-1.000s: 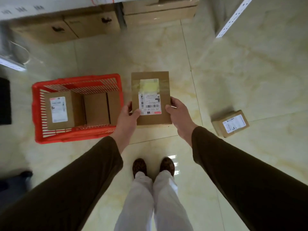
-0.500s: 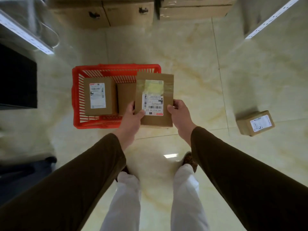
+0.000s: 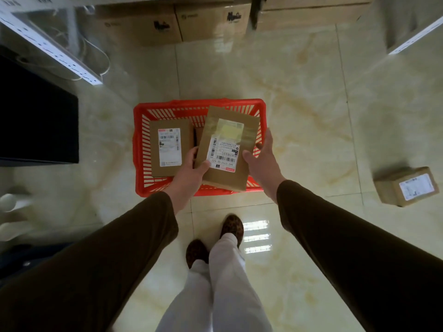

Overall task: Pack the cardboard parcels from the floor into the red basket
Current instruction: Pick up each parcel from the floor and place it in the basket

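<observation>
The red basket [image 3: 141, 144] stands on the floor straight ahead of me. A labelled cardboard parcel [image 3: 167, 149] lies in its left half, and a second one beside it is mostly hidden. Over the basket's right half I hold a flat cardboard parcel [image 3: 227, 149] with a white label and yellow tape, tilted. My left hand [image 3: 191, 168] grips its lower left corner. My right hand [image 3: 262, 159] is at its right edge with fingers spread, the thumb just touching. Another labelled parcel [image 3: 405, 188] lies on the floor at the far right.
Large cardboard boxes [image 3: 172, 25] line the far wall behind the basket. A black panel [image 3: 36, 121] and a white shelf rail [image 3: 55, 51] stand on the left, another shelf edge [image 3: 414, 37] at the upper right. My feet [image 3: 215, 243] are just in front of the basket.
I have stepped toward the basket and carried the parcel over its right half. My right hand has loosened from a grip to spread fingers; the left still holds.
</observation>
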The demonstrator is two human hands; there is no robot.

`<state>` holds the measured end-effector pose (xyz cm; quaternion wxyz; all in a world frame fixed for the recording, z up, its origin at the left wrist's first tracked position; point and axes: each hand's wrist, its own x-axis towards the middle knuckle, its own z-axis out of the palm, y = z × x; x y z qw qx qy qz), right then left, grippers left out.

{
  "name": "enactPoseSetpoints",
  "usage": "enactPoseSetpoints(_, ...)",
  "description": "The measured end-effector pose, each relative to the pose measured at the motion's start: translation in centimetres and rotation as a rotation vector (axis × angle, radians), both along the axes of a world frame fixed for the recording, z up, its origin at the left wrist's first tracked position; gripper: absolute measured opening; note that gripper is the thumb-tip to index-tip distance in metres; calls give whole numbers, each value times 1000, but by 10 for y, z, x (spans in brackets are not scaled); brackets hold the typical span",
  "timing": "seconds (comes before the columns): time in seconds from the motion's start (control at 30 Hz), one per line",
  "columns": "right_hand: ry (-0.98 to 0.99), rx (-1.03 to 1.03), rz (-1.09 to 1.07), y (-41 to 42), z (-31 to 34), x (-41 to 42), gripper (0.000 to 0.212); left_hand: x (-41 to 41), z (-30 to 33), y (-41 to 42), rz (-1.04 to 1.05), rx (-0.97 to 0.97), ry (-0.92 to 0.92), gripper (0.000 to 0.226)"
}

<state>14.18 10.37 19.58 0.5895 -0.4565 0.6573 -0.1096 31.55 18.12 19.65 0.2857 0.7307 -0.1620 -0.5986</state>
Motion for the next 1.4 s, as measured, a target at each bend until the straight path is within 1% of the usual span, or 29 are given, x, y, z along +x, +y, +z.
enactPoseSetpoints(0.07, 53, -38, 78, -10, -7, 2, 94, 7, -9, -3, -33, 19, -17, 44)
enactPoseSetpoints(0.13, 74, -45, 114, -18, -18, 2, 95, 13, -20, -7, -38, 31, -20, 36)
enactPoseSetpoints(0.3, 122, -39, 111, -28, -40, 1, 86, 24, -45, -15, -71, 50, 49, 46)
enactPoseSetpoints(0.37, 140, -50, 108, -27, -48, -1, 88, 30, -54, -18, -102, 37, 69, 47)
enactPoseSetpoints(0.47, 64, 26, 42, -25, -59, -3, 103, 42, -65, -26, -213, -1, 70, 44)
enactPoseSetpoints(0.53, 15, 67, -15, -23, -65, -5, 106, 48, -70, -32, -290, -17, 66, 43)
enactPoseSetpoints(0.6, 5, 78, -86, -20, -69, -5, 96, 53, -73, -38, -328, -27, 49, 42)
enactPoseSetpoints(0.73, 22, 41, -251, -6, -78, -7, 64, 55, -77, -48, -354, -61, 19, 46)
enactPoseSetpoints(0.87, 11, 1, -427, 11, -85, -6, 48, 57, -81, -61, -374, -65, -17, 43)
enactPoseSetpoints(0.93, 5, 20, -525, 19, -89, -4, 43, 58, -82, -70, -380, -69, -34, 47)
enactPoseSetpoints(1.0, -1, 59, -609, 28, -93, -1, 40, 60, -81, -79, -369, -72, -51, 56)
enactPoseSetpoints(1.07, 11, 88, -616, 38, -98, 3, 44, 62, -83, -90, -351, -77, -82, 57)
enactPoseSetpoints(1.13, 46, 103, -570, 48, -102, 8, 57, 64, -83, -101, -375, -71, -117, 50)
enactPoseSetpoints(1.2, 44, 121, -540, 55, -105, 14, 70, 63, -83, -114, -452, -76, -156, 46)
enactPoseSetpoints(1.23, 43, 130, -522, 56, -107, 17, 72, 63, -83, -119, -508, -90, -180, 44)
enactPoseSetpoints(1.33, 38, 193, -518, 55, -113, 24, 56, 63, -81, -132, -687, -111, -208, 48)
enactPoseSetpoints(1.4, 6, 232, -574, 50, -116, 28, 55, 64, -83, -137, -785, -113, -212, 53)
